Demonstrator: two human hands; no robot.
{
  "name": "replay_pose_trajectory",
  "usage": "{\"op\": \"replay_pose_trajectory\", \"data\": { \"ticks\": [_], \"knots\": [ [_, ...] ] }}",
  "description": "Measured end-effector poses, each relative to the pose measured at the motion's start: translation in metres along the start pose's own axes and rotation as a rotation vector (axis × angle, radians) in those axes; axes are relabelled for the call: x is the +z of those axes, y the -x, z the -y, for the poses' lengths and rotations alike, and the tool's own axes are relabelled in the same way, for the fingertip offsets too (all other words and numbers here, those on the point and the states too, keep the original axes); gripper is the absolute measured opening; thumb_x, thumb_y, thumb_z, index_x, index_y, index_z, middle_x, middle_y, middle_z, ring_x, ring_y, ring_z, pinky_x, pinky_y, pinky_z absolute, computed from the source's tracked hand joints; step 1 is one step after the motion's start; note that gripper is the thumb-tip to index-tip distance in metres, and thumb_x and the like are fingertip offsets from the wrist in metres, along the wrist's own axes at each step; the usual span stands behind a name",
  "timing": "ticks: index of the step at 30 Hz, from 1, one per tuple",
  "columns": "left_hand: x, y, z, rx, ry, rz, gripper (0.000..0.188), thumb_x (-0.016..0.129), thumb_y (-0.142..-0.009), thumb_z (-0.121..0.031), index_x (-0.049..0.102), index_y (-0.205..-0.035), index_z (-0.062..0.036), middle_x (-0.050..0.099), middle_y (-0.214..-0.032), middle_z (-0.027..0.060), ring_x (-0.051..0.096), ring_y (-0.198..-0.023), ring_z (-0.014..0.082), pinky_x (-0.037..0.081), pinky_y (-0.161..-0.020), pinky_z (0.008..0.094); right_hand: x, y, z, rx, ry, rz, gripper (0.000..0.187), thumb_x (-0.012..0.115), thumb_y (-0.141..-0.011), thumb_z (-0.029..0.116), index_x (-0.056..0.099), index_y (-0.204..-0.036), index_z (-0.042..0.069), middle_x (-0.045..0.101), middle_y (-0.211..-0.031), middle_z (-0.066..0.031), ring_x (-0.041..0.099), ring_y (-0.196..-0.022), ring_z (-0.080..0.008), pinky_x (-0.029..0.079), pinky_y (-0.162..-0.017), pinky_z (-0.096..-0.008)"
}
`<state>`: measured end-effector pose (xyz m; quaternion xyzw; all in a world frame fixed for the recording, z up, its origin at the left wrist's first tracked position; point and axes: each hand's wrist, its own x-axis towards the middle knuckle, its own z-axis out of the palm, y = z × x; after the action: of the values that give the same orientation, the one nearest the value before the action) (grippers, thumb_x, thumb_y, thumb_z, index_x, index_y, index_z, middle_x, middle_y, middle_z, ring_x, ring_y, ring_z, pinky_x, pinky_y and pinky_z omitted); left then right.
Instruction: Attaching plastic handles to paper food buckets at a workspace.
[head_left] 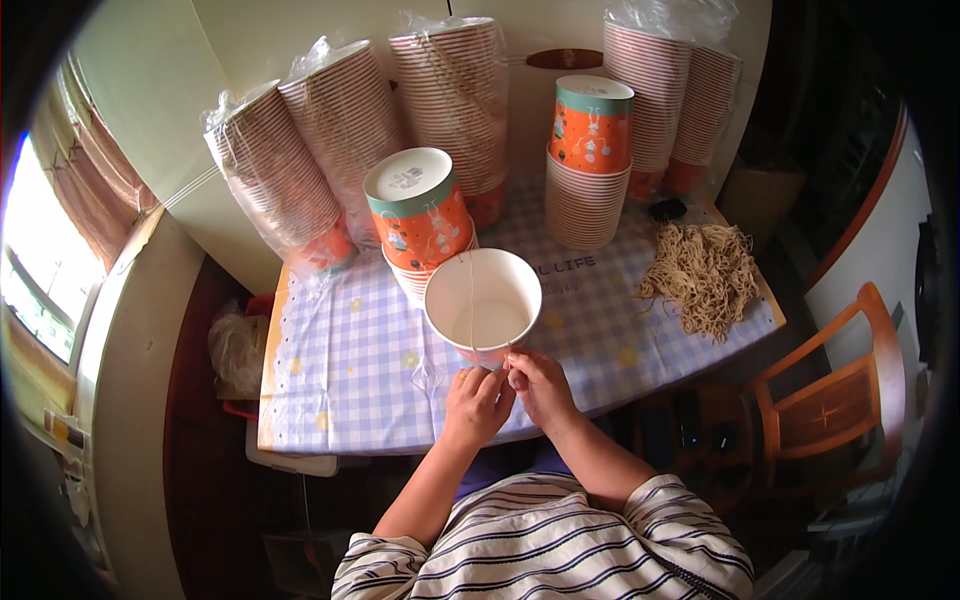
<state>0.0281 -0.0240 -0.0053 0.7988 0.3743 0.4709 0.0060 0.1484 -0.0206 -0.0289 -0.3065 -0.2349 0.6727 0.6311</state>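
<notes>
A large paper cup (512,283) with a white inside stands upright near the table's front edge. A thin beige string (472,300) runs over its opening, from the far rim down to the near rim. Against the cup's near side, my left hand (477,403) is closed, its fingertips pinching the string. Beside it my right hand (541,388) pinches the string with thumb and forefinger, just below the rim. The two hands almost touch. Exactly how the string passes between my fingers is too small to tell.
Behind the cup stand two upside-down stacks of orange cups, one left (415,208) and one right (590,125). Tall bagged stacks (455,110) line the back. A heap of beige strings (703,280) lies at right on the checked tablecloth (350,390). A wooden chair (830,385) stands right.
</notes>
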Motion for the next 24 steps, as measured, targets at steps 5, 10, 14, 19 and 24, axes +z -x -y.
{"op": "replay_pose_trajectory", "data": {
  "ticks": [5, 10, 14, 19, 24],
  "knots": [
    [0.0007, 0.0011, 0.0028, 0.041, -0.008, 0.008, 0.021, 0.066, -0.068, -0.002, 0.059, -0.088, -0.005, 0.054, -0.073, 0.0066, 0.054, -0.067, 0.0235, 0.043, -0.063, 0.0352, -0.0012, -0.0055, -0.002, 0.006, 0.035, -0.036, 0.01, 0.06, -0.085, 0.016, 0.061, -0.085, 0.005, 0.057, -0.073, 0.0005, 0.043, -0.053, -0.0027, 0.034, -0.05, -0.0189],
    [0.0002, -0.0009, 0.0021, 0.057, 0.014, 0.05, 0.019, 0.064, -0.064, 0.001, 0.06, -0.082, -0.0057, 0.058, -0.072, 0.008, 0.056, -0.064, 0.0258, 0.045, -0.061, 0.0353, 0.0015, -0.0066, 0.0023, 0.01, 0.036, -0.067, 0.012, 0.061, -0.085, 0.017, 0.06, -0.081, 0.006, 0.056, -0.071, 0.0, 0.043, -0.051, -0.0028, 0.034, -0.048, -0.0192],
    [0.0003, -0.0019, 0.0004, 0.051, 0.017, 0.047, 0.019, 0.064, -0.064, 0.002, 0.06, -0.081, -0.0058, 0.057, -0.071, 0.0079, 0.056, -0.063, 0.0257, 0.045, -0.06, 0.0355, 0.0021, -0.0065, 0.002, -0.007, 0.018, -0.065, 0.013, 0.061, -0.085, 0.017, 0.06, -0.08, 0.005, 0.057, -0.071, -0.0002, 0.043, -0.051, -0.0026, 0.034, -0.048, -0.0191],
    [-0.001, -0.0025, -0.0003, 0.084, 0.014, 0.064, 0.018, 0.064, -0.063, 0.002, 0.06, -0.079, -0.0056, 0.055, -0.068, 0.0066, 0.054, -0.06, 0.0235, 0.043, -0.059, 0.0343, 0.0036, -0.0065, 0.0059, 0.032, 0.007, -0.078, 0.011, 0.058, -0.086, 0.014, 0.059, -0.08, 0.004, 0.056, -0.071, -0.0006, 0.043, -0.052, -0.0029, 0.034, -0.048, -0.0191],
    [0.0002, -0.0028, 0.0, 0.097, 0.025, 0.044, 0.019, 0.064, -0.062, 0.003, 0.06, -0.079, -0.0053, 0.055, -0.067, 0.0061, 0.053, -0.059, 0.0229, 0.043, -0.058, 0.0339, 0.0032, -0.0068, 0.0075, 0.084, -0.035, -0.085, 0.012, 0.06, -0.085, 0.015, 0.06, -0.081, 0.004, 0.056, -0.071, -0.0013, 0.043, -0.051, -0.0029, 0.034, -0.047, -0.0193]
  ]
}}
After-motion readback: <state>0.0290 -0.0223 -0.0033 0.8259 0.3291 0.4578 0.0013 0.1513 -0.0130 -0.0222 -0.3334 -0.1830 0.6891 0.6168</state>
